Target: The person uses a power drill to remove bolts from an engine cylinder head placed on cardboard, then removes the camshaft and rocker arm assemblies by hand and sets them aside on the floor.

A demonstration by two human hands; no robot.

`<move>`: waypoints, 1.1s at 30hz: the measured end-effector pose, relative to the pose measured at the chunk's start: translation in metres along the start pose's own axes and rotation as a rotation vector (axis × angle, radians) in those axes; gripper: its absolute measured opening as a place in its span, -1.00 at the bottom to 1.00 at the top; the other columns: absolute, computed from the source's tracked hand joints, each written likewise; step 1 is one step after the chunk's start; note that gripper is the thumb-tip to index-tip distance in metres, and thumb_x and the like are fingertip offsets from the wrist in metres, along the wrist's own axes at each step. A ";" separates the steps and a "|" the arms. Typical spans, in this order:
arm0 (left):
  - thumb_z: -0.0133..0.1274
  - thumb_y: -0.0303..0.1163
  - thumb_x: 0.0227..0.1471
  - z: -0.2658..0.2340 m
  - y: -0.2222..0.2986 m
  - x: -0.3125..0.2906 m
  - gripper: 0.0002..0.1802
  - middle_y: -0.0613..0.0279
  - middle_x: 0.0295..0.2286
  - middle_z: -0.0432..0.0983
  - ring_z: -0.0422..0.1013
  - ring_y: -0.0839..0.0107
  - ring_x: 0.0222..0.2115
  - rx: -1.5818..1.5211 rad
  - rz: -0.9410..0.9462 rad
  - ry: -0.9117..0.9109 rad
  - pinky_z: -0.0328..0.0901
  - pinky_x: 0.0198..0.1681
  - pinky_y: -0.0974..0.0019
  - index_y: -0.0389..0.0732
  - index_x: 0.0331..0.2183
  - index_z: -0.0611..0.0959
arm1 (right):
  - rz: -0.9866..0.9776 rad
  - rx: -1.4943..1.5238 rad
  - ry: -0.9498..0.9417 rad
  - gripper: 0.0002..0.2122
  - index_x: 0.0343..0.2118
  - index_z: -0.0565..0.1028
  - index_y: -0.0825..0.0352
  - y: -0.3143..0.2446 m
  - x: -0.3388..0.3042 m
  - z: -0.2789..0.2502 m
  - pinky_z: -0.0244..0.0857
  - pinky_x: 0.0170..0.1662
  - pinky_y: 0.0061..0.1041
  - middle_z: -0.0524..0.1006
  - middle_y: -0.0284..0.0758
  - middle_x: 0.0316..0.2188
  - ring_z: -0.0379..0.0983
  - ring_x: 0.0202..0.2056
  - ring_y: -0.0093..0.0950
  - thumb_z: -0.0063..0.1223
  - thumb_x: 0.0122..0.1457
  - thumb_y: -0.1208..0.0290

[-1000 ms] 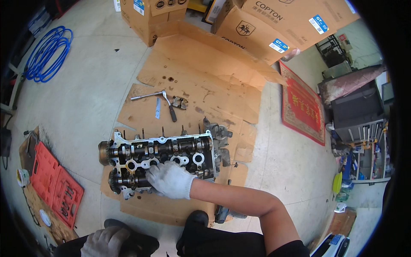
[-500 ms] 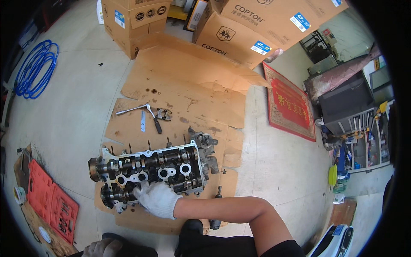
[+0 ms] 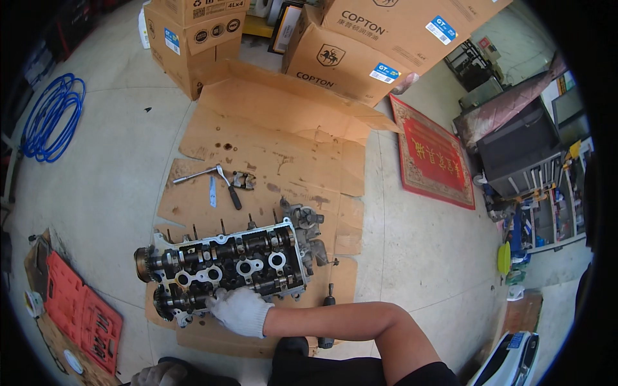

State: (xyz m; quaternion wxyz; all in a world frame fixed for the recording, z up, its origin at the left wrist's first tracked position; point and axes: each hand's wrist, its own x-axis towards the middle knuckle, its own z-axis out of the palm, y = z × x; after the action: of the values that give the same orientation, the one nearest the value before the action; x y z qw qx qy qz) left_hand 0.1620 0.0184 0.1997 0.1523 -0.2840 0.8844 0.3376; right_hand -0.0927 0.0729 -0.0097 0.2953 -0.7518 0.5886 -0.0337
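Note:
A metal engine cylinder head [image 3: 222, 239] lies on flattened cardboard, its camshafts and round ports exposed and camshaft gears at its left end. My right hand [image 3: 239, 312], in a white knit glove, reaches onto the near edge of the cylinder head, by the near camshaft [image 3: 193, 300]. Its fingers are bent downward and closed; whatever lies between them is hidden. At the bottom edge, my left hand [image 3: 159, 374], in a greyish glove, is low beside my leg. Those fingers are curled, and the frame cuts off what they grip.
Beyond the cylinder head lie a ratchet wrench [image 3: 228, 186], a flat metal strip [image 3: 213, 192] and a small metal part [image 3: 244, 180]. A dark power tool [image 3: 327, 321] is beside my right forearm. A red tool case [image 3: 84, 315] sits left; cardboard boxes [image 3: 360, 48] stand behind.
My right hand has shifted slightly toward me and rightward along the near side of the cylinder head. The whole view has tilted a little. My left hand remains low at the bottom edge.

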 end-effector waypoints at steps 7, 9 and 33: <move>0.19 -0.15 0.20 0.001 -0.002 0.000 -0.39 -0.11 0.06 0.54 0.45 -0.14 0.07 -0.001 -0.020 -0.002 0.35 0.16 -0.09 -0.27 0.17 0.51 | 0.041 0.067 0.073 -0.56 0.03 0.43 0.45 0.005 0.004 0.009 0.54 -0.40 -0.14 0.60 0.02 -0.22 0.66 -0.39 -0.11 0.19 0.20 0.24; 0.19 -0.15 0.20 0.001 -0.003 0.000 -0.39 -0.12 0.06 0.54 0.45 -0.14 0.07 0.000 -0.021 -0.003 0.35 0.16 -0.09 -0.28 0.17 0.50 | 0.115 0.071 0.101 -0.48 0.09 0.39 0.48 0.000 0.000 0.008 0.55 -0.39 -0.14 0.60 0.02 -0.24 0.66 -0.39 -0.10 0.21 0.18 0.21; 0.25 -0.18 0.14 0.017 -0.001 0.002 -0.41 -0.05 0.04 0.51 0.46 -0.07 0.06 0.034 0.057 0.049 0.37 0.11 -0.04 -0.19 0.13 0.51 | 0.250 0.234 -0.044 -0.46 0.00 0.35 0.59 0.004 0.016 -0.013 0.59 -0.30 -0.14 0.66 -0.01 -0.40 0.69 -0.36 -0.04 0.25 0.17 0.21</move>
State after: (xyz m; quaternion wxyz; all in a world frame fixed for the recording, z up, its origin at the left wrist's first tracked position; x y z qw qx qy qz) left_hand 0.1626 0.0282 0.1859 0.1256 -0.2643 0.9012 0.3197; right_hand -0.0963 0.0523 -0.0055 0.3955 -0.6338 0.6629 -0.0488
